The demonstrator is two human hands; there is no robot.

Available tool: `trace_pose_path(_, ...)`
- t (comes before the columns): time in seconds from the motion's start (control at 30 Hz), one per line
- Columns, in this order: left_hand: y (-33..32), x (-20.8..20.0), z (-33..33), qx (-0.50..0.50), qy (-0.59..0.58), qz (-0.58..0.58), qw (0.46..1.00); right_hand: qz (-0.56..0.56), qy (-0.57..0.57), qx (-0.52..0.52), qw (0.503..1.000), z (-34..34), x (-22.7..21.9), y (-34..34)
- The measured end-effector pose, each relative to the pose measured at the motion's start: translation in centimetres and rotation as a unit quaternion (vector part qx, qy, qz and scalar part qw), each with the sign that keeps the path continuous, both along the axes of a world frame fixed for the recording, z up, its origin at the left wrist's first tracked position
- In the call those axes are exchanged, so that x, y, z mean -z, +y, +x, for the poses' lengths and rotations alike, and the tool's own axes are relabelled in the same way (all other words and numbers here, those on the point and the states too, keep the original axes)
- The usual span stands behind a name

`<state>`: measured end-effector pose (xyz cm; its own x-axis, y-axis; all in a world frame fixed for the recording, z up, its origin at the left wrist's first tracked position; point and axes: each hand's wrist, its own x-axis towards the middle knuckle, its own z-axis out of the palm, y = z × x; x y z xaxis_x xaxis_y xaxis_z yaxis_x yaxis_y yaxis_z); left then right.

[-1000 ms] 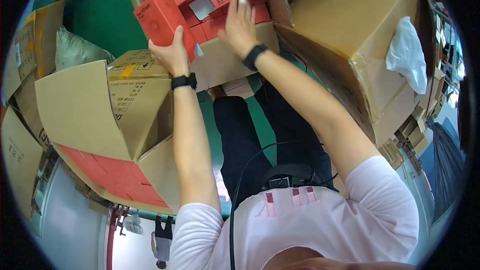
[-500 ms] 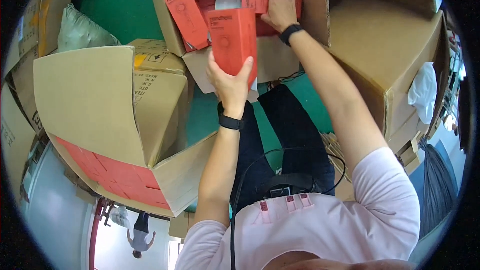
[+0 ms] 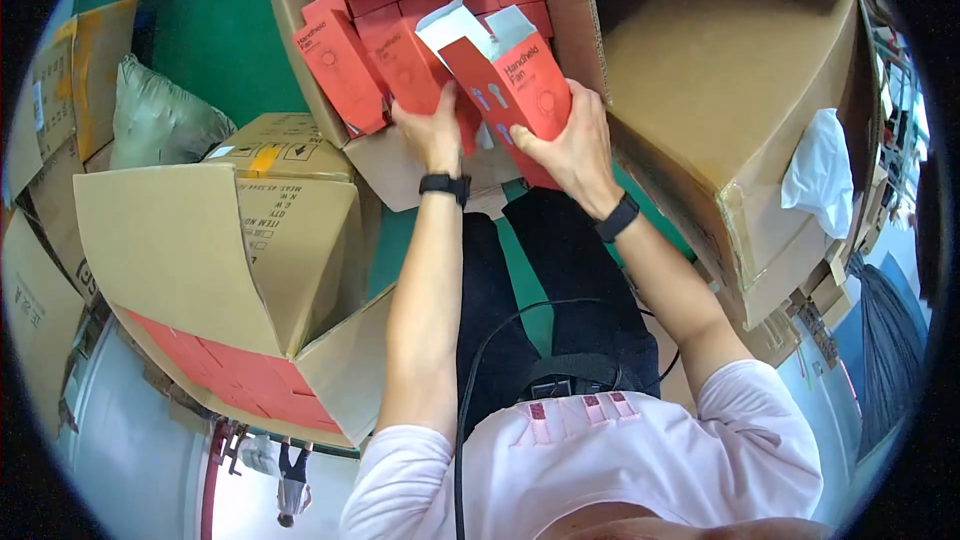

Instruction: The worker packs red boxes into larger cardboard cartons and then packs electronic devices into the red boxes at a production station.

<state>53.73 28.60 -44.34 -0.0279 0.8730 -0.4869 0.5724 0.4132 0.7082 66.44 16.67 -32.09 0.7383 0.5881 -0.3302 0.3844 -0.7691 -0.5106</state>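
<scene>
Your right hand point(image 3: 565, 145) grips a red box point(image 3: 520, 90), its white flaps open, held over the middle carton point(image 3: 400, 165). Your left hand point(image 3: 432, 130) clasps its lower side. Many red boxes point(image 3: 400, 0) remain stacked inside. The left carton point(image 3: 200, 250) holds packed ones; the right carton point(image 3: 740, 110) looks empty.

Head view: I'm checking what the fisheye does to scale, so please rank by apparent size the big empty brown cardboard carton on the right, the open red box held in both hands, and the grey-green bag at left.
1. Big empty brown cardboard carton, largest.
2. Grey-green bag.
3. Open red box held in both hands; it looks close to the bag in size and sits nearer the camera, so their order is unsure.
</scene>
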Motion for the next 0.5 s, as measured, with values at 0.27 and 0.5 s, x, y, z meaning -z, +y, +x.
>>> trace_pose_path(0.27, 0.1, 0.4, 4.8, 0.186, 0.057, 0.051, 0.98, 0.011, 0.079, 0.06, 0.995, -0.7, -0.1, -5.4)
trace_pose_path(0.5, 3.9, 2.3, -2.4, -0.013, 0.177, 0.121, 0.977, -0.002, 0.113, 0.026, 0.993, -1.1, -0.1, -7.8)
